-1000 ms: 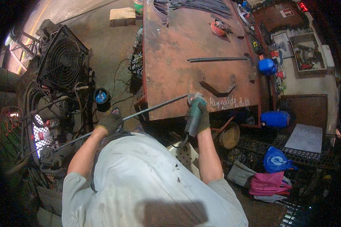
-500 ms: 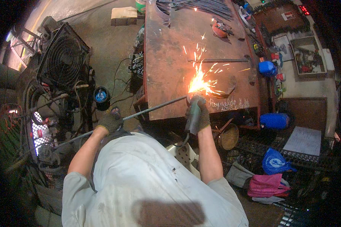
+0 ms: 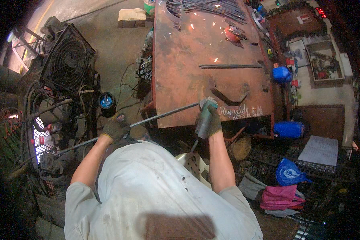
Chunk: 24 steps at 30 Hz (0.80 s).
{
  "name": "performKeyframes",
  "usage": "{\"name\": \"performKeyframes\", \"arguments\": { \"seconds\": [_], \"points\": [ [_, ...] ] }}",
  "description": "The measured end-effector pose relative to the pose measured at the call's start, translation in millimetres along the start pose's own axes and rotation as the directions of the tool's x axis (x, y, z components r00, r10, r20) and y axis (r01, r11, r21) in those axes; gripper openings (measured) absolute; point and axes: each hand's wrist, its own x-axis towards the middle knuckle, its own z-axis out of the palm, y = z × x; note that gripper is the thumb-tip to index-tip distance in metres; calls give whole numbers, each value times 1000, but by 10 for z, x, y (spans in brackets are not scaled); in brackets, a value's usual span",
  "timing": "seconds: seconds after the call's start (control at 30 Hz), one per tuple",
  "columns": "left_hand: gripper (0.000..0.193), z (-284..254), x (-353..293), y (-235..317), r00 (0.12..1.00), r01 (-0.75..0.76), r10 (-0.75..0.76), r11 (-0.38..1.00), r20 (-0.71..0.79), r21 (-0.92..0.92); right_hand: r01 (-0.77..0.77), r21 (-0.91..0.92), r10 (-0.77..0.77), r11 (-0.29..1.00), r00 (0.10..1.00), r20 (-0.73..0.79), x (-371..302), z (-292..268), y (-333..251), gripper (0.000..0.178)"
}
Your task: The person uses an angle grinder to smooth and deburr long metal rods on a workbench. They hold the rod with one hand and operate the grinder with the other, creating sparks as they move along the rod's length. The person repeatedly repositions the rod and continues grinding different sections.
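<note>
While a few small sparks glow over its far end, the big rusty steel table point(image 3: 180, 60) fills the middle of the shop, and the person stands at its near edge. To the left, on the floor, sits a large black fan point(image 3: 68, 60) in a wire cage. On the table's far edge lies a pile of thin rods point(image 3: 212, 6), and one dark bar point(image 3: 230, 66) lies flat near the right edge.

A long ribbed steel bar point(image 3: 148, 119) runs from the near edge of the table out past its near left corner, over the floor. It rests on the edge, I think, so the table takes some of its weight.

The right hand point(image 3: 209, 119), in a dark glove, is closed around a green angle grinder point(image 3: 204, 120) at the near edge, right where the bar ends. The tool's head is pressed up to the bar's tip.

The left hand point(image 3: 115, 129), also gloved, is closed around the bar off the table, to the left of the near left corner. It seems to keep the bar steady so it does not roll or wobble.
</note>
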Motion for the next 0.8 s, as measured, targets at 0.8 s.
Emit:
{"name": "performKeyframes", "arguments": {
  "seconds": [0.8],
  "points": [
    [44, 310, 128, -303, 1000, 12, -13, 1000, 25, 21, 83, 112, -97, 990, 987, 127, -148, -46, 196, 56]
  ]
}}
